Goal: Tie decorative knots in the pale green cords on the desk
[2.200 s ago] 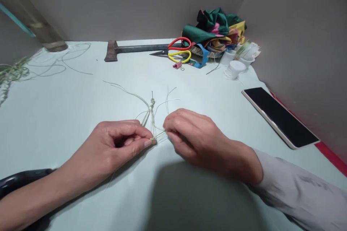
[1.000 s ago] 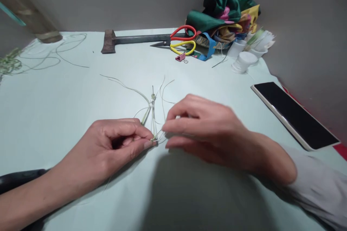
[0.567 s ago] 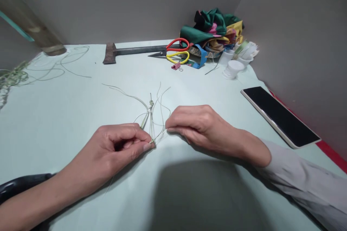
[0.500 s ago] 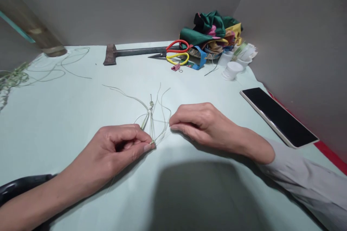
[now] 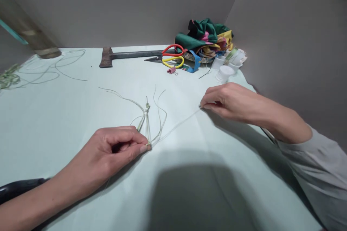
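Low over the pale cloth, my left hand (image 5: 116,151) pinches the near end of a small bundle of thin green strands (image 5: 147,126) between thumb and forefinger. A knot (image 5: 146,107) ties the bundle at its far end, and loose strand ends fan out to both sides. From the left fingertips a fine pale thread (image 5: 179,125) runs taut up to the right. Its other end is in the closed fingertips of my right hand (image 5: 225,101). The remaining fingers of my left hand curl under, partly hidden.
Along the back lie a hammer-like axe (image 5: 107,57), scissors (image 5: 173,56) with red and yellow handles, a pink binder clip (image 5: 171,70), bunched coloured fabric (image 5: 207,36) and white spools (image 5: 224,73). Loose strands (image 5: 56,74) and a bamboo tube (image 5: 35,32) are at the left.
My right hand has moved away to the right and back, drawing the thread out straight. My left hand keeps its pinch on the bundle. The phone at right is now mostly hidden behind my right arm.
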`<state>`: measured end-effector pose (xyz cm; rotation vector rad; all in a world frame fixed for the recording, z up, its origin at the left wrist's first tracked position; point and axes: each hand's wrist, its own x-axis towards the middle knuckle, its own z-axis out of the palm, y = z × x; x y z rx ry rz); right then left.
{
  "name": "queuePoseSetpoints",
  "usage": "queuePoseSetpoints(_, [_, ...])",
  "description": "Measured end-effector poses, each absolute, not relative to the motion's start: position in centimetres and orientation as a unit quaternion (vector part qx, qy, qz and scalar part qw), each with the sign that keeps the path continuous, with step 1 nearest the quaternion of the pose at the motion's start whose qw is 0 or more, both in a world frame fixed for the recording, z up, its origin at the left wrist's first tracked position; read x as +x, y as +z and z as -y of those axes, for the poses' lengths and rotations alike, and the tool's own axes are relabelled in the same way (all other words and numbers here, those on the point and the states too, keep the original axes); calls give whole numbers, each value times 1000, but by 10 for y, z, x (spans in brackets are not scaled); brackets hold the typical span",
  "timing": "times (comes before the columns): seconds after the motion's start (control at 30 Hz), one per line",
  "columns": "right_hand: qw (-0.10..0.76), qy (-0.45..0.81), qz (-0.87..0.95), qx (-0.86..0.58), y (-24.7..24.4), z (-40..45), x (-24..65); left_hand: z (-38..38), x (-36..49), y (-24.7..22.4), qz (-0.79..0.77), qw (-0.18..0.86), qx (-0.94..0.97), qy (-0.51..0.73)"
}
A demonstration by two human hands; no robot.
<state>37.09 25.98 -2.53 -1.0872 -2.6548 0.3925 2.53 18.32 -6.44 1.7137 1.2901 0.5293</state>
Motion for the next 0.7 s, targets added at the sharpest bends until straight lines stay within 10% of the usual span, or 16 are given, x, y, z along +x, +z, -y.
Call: queuePoseSetpoints(0.7, [121,291,879,-358,-33,-231,297,-181,33,-51,-479,389,746,252])
